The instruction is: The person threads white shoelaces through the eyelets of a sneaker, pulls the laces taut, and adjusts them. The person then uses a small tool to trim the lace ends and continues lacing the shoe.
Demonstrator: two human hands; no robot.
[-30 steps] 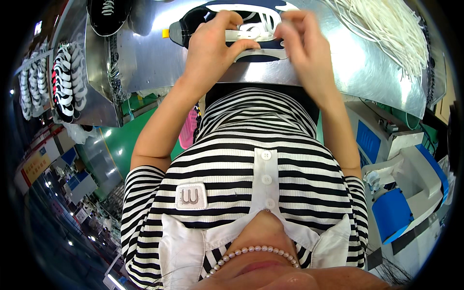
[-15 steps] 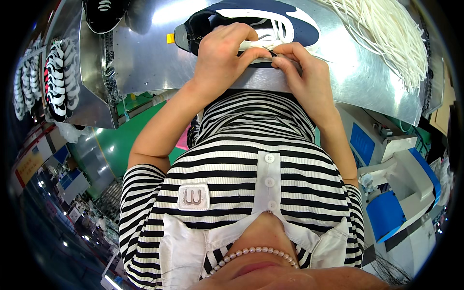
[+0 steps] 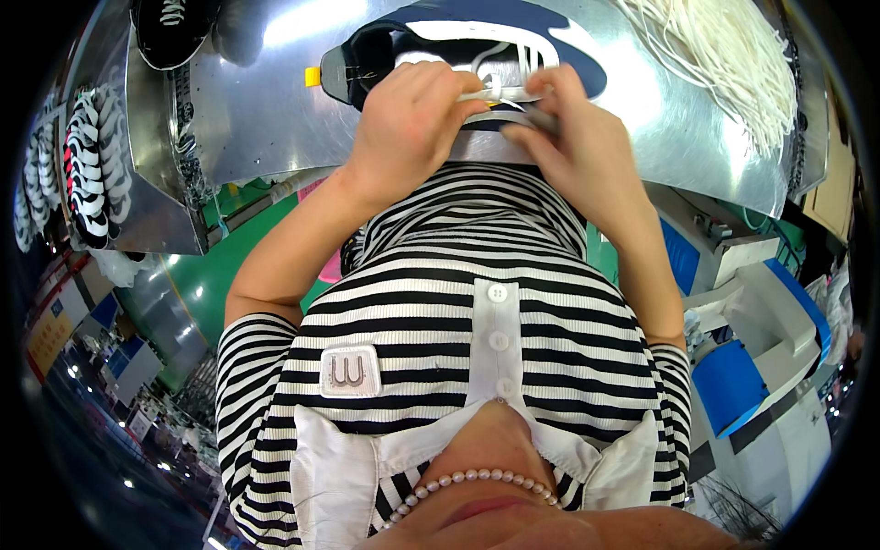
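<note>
Left hand (image 3: 408,124) and right hand (image 3: 573,147) raised together, fingers curled and pinching.

Two hands, left (image 3: 410,128) and right (image 3: 576,147), are gripping one navy sneaker (image 3: 458,50); one bundle of white laces (image 3: 724,55) is lying nearby.
</note>
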